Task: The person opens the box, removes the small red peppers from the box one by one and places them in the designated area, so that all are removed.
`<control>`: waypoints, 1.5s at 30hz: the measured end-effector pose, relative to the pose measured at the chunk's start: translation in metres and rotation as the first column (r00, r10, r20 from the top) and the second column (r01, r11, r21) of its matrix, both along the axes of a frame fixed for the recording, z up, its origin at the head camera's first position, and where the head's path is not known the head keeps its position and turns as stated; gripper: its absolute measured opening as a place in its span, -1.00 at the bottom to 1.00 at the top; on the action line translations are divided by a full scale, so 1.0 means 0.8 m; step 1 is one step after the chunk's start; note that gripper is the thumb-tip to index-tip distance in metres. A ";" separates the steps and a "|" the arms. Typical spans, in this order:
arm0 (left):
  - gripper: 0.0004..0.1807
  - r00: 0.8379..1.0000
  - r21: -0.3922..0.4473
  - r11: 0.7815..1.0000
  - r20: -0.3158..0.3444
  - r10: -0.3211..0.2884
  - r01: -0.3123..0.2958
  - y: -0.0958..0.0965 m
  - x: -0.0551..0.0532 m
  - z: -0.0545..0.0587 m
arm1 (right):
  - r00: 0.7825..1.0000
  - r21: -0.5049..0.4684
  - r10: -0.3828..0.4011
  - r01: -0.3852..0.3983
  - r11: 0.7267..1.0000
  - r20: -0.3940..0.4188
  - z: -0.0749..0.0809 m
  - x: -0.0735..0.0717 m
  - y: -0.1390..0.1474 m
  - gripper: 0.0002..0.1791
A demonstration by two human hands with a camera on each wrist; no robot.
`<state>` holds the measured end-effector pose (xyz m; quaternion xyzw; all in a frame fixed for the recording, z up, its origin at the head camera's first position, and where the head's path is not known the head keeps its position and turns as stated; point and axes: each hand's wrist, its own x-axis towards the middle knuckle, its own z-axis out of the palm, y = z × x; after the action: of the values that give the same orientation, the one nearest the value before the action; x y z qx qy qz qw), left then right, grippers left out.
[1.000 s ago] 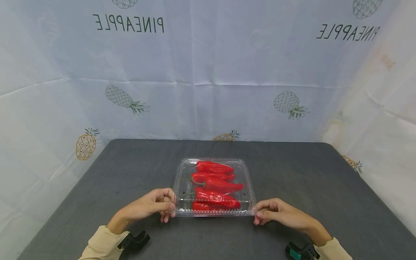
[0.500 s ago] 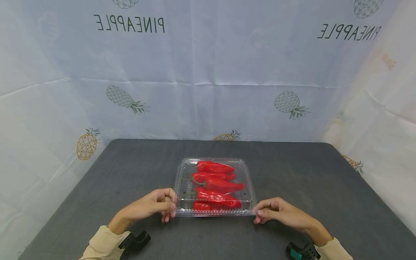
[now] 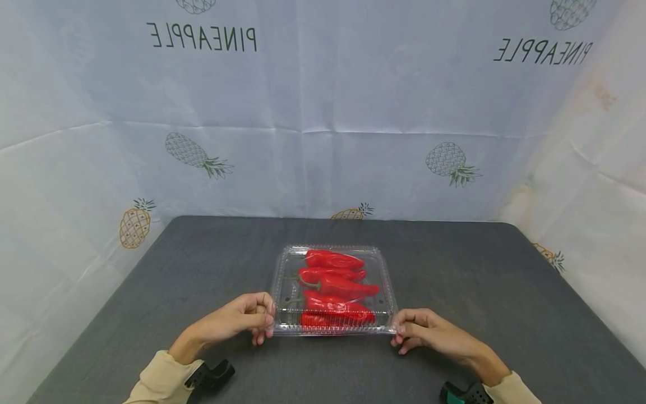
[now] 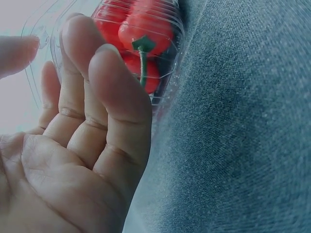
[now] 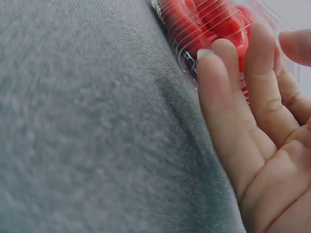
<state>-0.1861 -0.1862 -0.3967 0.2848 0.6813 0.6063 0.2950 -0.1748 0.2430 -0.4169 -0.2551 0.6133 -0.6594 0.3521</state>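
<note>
A clear plastic clamshell box (image 3: 287,292) lies flat on the dark grey table in the head view, its lid down over several red peppers (image 3: 343,286) with green stems. At its near left corner my left hand (image 3: 237,317) pinches the clear rim between thumb and forefinger. My right hand (image 3: 434,331) pinches the near right corner the same way. In the left wrist view, the other fingers (image 4: 121,92) stand loosely bent beside the box wall. Similarly, the right wrist view has the spare fingers (image 5: 218,92) next to the box, where the exact grip is partly hidden.
The dark grey table (image 3: 454,269) extends around the box on all sides. Behind it hangs a pale curtain (image 3: 323,101) with printed pineapples and mirrored lettering. Black wrist straps (image 3: 209,375) sit over both cream sleeves (image 3: 164,377).
My right hand and wrist have shifted slightly to the left, and its lower fingers have spread a little at the corner. The left hand and the box stay practically in place.
</note>
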 end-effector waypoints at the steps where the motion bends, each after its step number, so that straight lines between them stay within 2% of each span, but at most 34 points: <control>1: -0.69 1.000 -0.003 1.000 -0.001 0.003 -0.003 0.000 0.000 0.000 | 1.000 -0.013 0.005 -0.005 1.000 0.002 -0.002 0.000 0.000 -0.80; 5: -0.68 1.000 -0.006 1.000 0.003 0.009 -0.009 0.001 0.000 0.001 | 1.000 -0.046 0.016 -0.015 0.999 0.009 -0.006 -0.001 -0.002 -0.81; 13: -0.69 1.000 0.026 1.000 0.007 -0.007 0.006 0.001 0.000 0.001 | 0.999 -0.040 0.013 -0.012 0.999 0.032 -0.005 0.002 -0.006 -0.82; 18: -0.86 1.000 0.041 0.999 0.011 -0.021 0.021 -0.001 -0.001 0.000 | 0.999 -0.036 0.027 -0.026 0.999 0.040 -0.002 0.002 -0.005 -0.81; 20: -0.94 1.000 0.033 0.999 0.009 -0.020 0.020 -0.001 -0.002 0.000 | 1.000 -0.022 0.020 -0.019 1.000 0.023 0.000 0.002 -0.004 -0.82; 23: -0.97 1.000 0.020 1.000 0.008 -0.016 0.016 -0.002 -0.002 0.001 | 0.997 0.024 -0.037 0.038 0.999 -0.065 0.004 0.002 -0.001 -0.87; 26: -0.97 1.000 0.013 1.000 0.012 -0.011 0.010 -0.002 -0.002 0.002 | 0.977 0.048 -0.129 0.139 0.989 -0.167 0.006 0.003 0.000 -0.80; 31: -0.91 1.000 -0.004 1.000 0.016 0.009 -0.009 -0.002 -0.002 0.002 | 0.920 0.063 -0.278 0.306 0.950 -0.277 0.008 0.007 -0.003 -0.29; 33: -0.84 1.000 -0.010 1.000 0.011 0.017 -0.017 -0.002 -0.003 0.002 | 0.903 0.082 -0.305 0.343 0.936 -0.303 0.008 0.008 -0.006 -0.20; 38: -0.72 0.999 -0.040 0.999 -0.009 0.032 -0.032 -0.002 -0.002 0.003 | 0.881 0.117 -0.327 0.385 0.915 -0.342 0.008 0.008 -0.011 -0.25; 41: -0.67 0.999 -0.063 0.997 -0.026 0.046 -0.048 -0.003 -0.002 0.004 | 0.860 0.123 -0.338 0.410 0.904 -0.383 0.005 0.007 -0.010 -0.27; 45: -0.62 0.997 -0.039 0.996 -0.011 0.075 -0.076 -0.003 -0.003 0.005 | 0.831 0.112 -0.337 0.424 0.899 -0.443 0.003 0.005 -0.010 -0.26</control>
<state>-0.1882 -0.1888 -0.3929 0.2559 0.7050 0.6020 0.2741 -0.1708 0.2348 -0.4147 -0.2229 0.7766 -0.5807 0.1000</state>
